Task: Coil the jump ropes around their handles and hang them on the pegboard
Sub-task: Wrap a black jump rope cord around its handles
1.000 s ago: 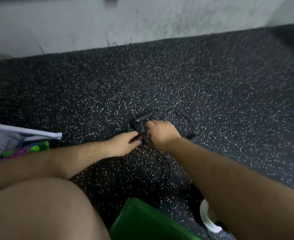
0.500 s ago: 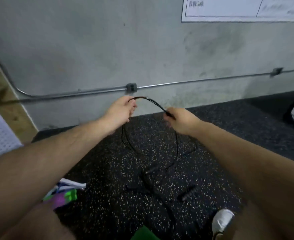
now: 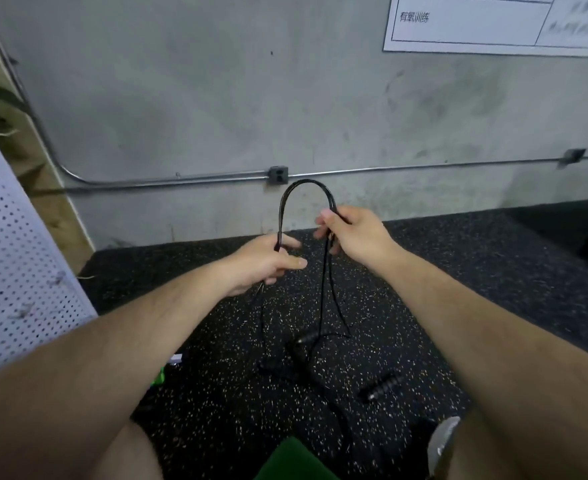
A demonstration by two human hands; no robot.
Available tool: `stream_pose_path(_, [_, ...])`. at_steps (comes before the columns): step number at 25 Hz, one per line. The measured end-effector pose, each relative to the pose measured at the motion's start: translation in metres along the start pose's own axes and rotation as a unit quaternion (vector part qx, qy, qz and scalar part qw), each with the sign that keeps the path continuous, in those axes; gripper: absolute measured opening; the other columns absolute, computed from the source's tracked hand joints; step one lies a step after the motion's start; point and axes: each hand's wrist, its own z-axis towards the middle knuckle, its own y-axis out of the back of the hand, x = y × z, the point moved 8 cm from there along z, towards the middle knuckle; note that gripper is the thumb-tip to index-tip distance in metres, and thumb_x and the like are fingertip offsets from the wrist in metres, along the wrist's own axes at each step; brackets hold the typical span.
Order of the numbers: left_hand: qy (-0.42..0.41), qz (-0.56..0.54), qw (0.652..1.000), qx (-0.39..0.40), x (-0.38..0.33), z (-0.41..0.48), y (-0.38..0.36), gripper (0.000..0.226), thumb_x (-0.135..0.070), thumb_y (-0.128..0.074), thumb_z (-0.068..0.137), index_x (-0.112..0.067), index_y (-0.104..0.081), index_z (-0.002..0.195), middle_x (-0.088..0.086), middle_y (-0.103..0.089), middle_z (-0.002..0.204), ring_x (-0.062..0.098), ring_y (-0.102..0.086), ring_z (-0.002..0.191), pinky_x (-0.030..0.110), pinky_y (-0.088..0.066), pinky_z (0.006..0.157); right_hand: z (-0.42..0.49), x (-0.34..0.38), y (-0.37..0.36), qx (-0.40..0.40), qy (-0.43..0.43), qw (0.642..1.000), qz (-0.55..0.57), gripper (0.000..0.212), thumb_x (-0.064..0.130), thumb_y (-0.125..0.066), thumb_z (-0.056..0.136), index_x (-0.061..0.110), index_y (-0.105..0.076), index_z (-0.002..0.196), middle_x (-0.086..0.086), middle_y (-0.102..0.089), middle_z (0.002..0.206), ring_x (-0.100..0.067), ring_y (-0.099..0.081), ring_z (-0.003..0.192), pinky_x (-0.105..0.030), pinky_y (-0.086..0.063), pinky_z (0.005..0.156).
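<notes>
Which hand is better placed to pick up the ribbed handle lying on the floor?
Right, probably. The ribbed handle lies on the floor on the right side, nearer the right hand. The left hand grips the rope loop and could hold it alone.

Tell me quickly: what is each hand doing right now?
Left hand: grips one side of the black jump rope loop.
Right hand: pinches the loop's other side.
</notes>
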Motion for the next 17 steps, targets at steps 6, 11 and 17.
stream_pose_path(6, [-0.023,-0.024,0.999,0.021,-0.009,0.021,-0.028,0.022,-0.033,-0.064,0.098,-0.013,-0.068,0.107,0.003,-0.050,0.067,0.011,-0.035,0.049,0.027,-0.030,0.049,0.015,0.024,-0.015,0.005,0.010,0.987,0.160,0.024,0.031,-0.057,0.101,0.015,-0.067,0.116,0.004,-0.075,0.103,-0.014,-0.068,0.076,-0.032,-0.060,0.080])
stream_pose_path(11, [-0.053,0.022,0.996,-0.061,-0.030,0.037,-0.002,0.012,-0.028,-0.065,0.096,-0.017,-0.065,0.091,-0.007,-0.047,0.057,0.011,-0.037,0.050,0.026,-0.028,0.047,0.018,0.013,-0.024,-0.044,-0.015,0.982,0.181,0.047,-0.003,-0.055,0.077,0.022,-0.050,0.116,-0.004,-0.058,0.109,-0.016,-0.056,0.086,-0.028,-0.045,0.067])
stream_pose_path(17, [-0.069,-0.102,0.985,-0.122,-0.045,0.041,0.040,0.025,-0.036,-0.061,0.100,-0.014,-0.071,0.101,-0.008,-0.035,0.060,0.006,-0.029,0.046,0.020,-0.025,0.041,0.025,-0.011,-0.059,0.128,-0.032,0.991,0.002,0.045,0.020,-0.068,0.081,0.024,-0.049,0.121,-0.002,-0.062,0.114,-0.020,-0.062,0.107,-0.042,-0.053,0.094])
